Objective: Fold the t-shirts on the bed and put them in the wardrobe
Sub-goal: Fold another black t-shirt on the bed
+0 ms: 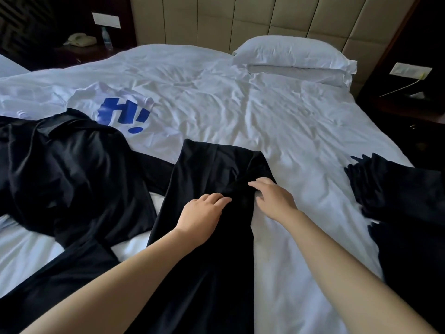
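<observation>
Two bare hands worked on one long black t-shirt point(216, 184), folded into a narrow strip that ran from the near edge of the bed up to its middle. The left hand point(202, 218) rested palm down on the strip, its fingers loosely curved and held together, their tips pressing the cloth without clasping it. The right hand point(274, 198) lay at the strip's right edge, fingers spread and relaxed. Its forefinger reached onto the black cloth, while the remaining fingertips touched down where cloth met sheet. Neither hand gripped anything. The strip's far end was turned in, forming a roughly squared top.

To the left, touching the strip's side, lay a crumpled heap of black garments point(72, 169); how many pieces it held could not be told. Behind that heap, partly covered by it, lay a white t-shirt with a large blue print point(115, 109). Another black garment point(397, 194) hung over the right edge of the mattress, well apart from the hands.

All rested on the wrinkled white bed sheet point(240, 97). A white pillow point(293, 54) sat at the head on the right, against a beige padded headboard point(240, 18). On the dark bedside table point(79, 51) at far left stood a pale telephone point(78, 39) and a clear plastic bottle point(107, 39).
</observation>
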`<action>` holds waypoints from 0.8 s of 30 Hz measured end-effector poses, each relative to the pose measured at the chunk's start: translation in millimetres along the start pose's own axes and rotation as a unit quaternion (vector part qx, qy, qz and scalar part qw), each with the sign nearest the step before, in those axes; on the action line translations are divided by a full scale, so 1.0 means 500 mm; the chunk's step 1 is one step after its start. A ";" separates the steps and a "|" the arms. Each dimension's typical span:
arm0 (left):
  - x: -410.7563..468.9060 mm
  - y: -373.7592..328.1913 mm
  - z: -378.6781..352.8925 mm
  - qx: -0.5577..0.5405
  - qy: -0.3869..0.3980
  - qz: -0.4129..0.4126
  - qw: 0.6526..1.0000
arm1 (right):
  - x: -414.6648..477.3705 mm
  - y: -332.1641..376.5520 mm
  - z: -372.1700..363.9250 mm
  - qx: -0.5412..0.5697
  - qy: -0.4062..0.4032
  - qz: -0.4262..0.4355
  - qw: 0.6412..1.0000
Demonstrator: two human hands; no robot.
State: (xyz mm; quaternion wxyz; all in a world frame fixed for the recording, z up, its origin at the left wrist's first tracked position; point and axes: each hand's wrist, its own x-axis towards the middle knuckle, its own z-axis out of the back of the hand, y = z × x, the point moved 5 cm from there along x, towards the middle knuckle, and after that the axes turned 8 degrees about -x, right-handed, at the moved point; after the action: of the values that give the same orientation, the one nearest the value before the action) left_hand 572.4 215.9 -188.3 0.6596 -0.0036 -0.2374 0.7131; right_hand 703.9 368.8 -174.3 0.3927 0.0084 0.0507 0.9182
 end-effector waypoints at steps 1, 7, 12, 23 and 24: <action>0.000 0.007 -0.003 -0.015 -0.012 0.011 1.000 | 0.008 -0.004 -0.011 0.007 -0.006 -0.005 1.000; 0.003 0.019 -0.010 -0.068 -0.012 0.073 0.995 | 0.036 -0.011 -0.029 0.030 -0.090 -0.049 0.994; 0.011 0.022 0.004 -0.106 -0.022 0.090 0.990 | 0.064 0.004 0.023 0.057 -0.147 -0.054 0.986; 0.022 0.152 0.096 -0.146 -0.134 0.169 0.966 | 0.257 0.223 0.152 -0.002 -0.168 0.056 0.984; 0.014 0.173 0.097 -0.138 -0.138 0.170 0.966 | 0.277 0.244 0.143 -0.022 -0.150 0.072 0.986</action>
State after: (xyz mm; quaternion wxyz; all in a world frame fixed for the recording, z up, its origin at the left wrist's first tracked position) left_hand 475.1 204.7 -172.9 0.4828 -0.0363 -0.4178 0.7687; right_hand 524.1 391.0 -94.2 0.3285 0.1412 -0.0294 0.9334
